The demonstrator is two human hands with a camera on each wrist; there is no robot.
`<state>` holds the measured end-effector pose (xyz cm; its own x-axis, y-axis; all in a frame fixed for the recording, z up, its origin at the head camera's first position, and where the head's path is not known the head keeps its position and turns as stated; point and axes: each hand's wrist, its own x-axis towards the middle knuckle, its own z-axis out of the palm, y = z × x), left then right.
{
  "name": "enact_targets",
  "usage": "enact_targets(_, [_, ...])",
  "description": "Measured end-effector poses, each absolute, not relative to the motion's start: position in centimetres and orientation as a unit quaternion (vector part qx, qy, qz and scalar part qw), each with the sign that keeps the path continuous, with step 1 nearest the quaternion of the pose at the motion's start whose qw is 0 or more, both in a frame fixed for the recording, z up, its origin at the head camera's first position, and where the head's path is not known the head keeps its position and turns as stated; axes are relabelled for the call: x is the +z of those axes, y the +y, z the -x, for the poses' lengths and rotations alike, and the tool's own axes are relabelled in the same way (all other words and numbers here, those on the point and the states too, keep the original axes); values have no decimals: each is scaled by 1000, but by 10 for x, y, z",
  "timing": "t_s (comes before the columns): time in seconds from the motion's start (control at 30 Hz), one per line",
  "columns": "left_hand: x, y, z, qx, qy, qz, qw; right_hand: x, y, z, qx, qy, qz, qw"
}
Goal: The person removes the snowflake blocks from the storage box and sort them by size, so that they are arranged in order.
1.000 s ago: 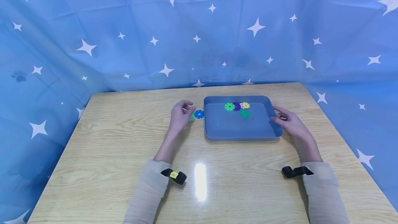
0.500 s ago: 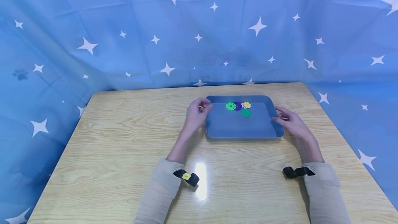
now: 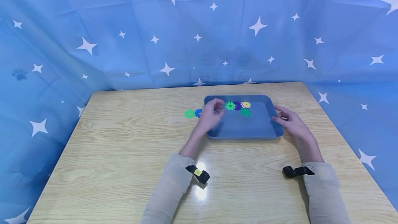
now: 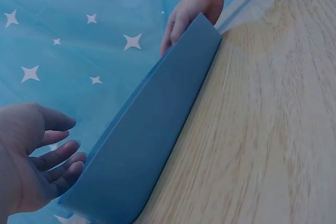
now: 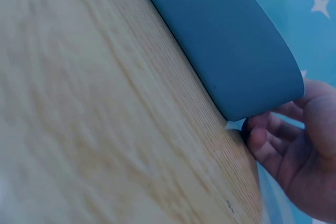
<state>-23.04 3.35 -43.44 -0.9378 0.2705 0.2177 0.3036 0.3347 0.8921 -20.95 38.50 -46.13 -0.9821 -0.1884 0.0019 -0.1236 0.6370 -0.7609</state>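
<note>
A shallow blue-grey tray (image 3: 245,130) lies on the table. My left hand (image 3: 212,114) hovers over its left end, fingers loosely bent and nothing between them in the left wrist view. My right hand (image 3: 290,122) holds the tray's right wall, thumb over the rim; in the right wrist view its fingers curl against the end. Toward the back of the tray lie notched plastic discs: a light green disc (image 3: 230,106), a purple disc (image 3: 237,106), a yellow disc (image 3: 246,104) overlapping a pink one, and a dark green disc (image 3: 245,112).
On the wooden table (image 3: 124,155), left of the tray, a light green disc (image 3: 189,114) lies beside a blue disc (image 3: 197,113), which my left hand partly hides. A blue curtain (image 3: 140,27) with white stars hangs behind the table.
My left hand has moved right, from beside the green and blue discs on the table to over the tray's left end, uncovering the green disc. My right hand stays at the tray.
</note>
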Motion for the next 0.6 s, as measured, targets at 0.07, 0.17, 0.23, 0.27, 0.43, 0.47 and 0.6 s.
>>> enact_targets(0.07, [-437, 39, 233, -544, -820, 177, 8, -461, 385, 209, -417, 904, 86, 38])
enact_targets(0.17, [-440, 46, 236, -534, -828, 171, -3, -459, 383, 208, -420, 903, 86, 38])
enact_targets(0.23, [-442, 50, 239, -524, -835, 167, -8, -459, 383, 208, -422, 902, 85, 38])
enact_targets(0.27, [-442, 52, 240, -519, -839, 163, -11, -459, 383, 208, -423, 901, 86, 38])
enact_targets(0.43, [-446, 60, 245, -499, -852, 156, -26, -459, 382, 207, -427, 899, 84, 40])
enact_targets(0.47, [-447, 61, 246, -496, -854, 155, -31, -459, 382, 207, -427, 899, 85, 40])
enact_targets(0.6, [-450, 68, 248, -480, -863, 150, -49, -458, 382, 207, -430, 898, 85, 41])
